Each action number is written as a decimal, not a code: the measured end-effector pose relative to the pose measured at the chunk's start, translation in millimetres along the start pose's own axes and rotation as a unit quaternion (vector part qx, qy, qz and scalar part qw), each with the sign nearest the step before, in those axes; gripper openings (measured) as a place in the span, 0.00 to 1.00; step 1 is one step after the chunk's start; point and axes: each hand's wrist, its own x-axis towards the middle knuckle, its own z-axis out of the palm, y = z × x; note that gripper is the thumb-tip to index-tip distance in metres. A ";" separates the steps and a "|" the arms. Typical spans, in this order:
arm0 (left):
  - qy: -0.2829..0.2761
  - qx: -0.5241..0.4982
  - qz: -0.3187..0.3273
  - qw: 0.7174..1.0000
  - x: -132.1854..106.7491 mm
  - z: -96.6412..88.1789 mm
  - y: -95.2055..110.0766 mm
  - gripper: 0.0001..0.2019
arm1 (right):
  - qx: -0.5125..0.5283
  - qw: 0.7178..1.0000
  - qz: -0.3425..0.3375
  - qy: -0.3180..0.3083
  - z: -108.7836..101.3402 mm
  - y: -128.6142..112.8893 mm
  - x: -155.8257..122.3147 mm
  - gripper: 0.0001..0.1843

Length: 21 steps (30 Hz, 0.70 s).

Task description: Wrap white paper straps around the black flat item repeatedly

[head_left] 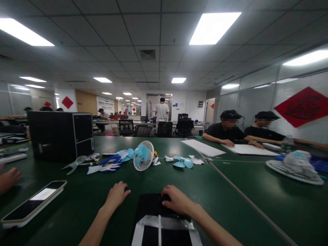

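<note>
Green matte tabletop (230, 191) ran through an open-plan office under ceiling light panels. We took the small white desk fan with blue blades (143, 155) as our reference.

On our side of the fan lay the black flat pad crossed by silver tape strips (150, 210), running out of the bottom of view. Our right hand (176, 201) rested on the pad's far end, fingers bent onto it. Whether they pinched the edge we could not tell. Our left hand (116, 196), just left of the pad, lay loosely curled on the tabletop, holding nothing.

We judged the work barely begun. The fan looked whole, while loose blue blades (183, 163) right of it and white and blue plastic parts (107, 166) left of it lay untouched.

Open room was fair between fan and pad. Left of the fan, a black computer tower (61, 136) and a black-screened smartphone (33, 203) narrowed that side, and another person's hand (9, 178) lay further left.
</note>
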 end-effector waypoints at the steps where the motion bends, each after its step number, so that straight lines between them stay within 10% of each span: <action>1: 0.000 0.001 0.004 1.000 1.0 -0.4 -1.4 0.19 | -0.007 1.000 0.006 -0.012 0.2 0.0 4.0 0.17; 13: 0.012 0.013 -0.008 1.000 18.2 -7.9 -1.3 0.16 | -0.042 0.999 0.031 0.006 -3.0 17.3 -3.8 0.17; 21: 0.036 -0.006 -0.010 0.999 9.2 3.1 -4.9 0.15 | -0.057 0.972 0.193 0.119 -37.9 87.0 -69.3 0.17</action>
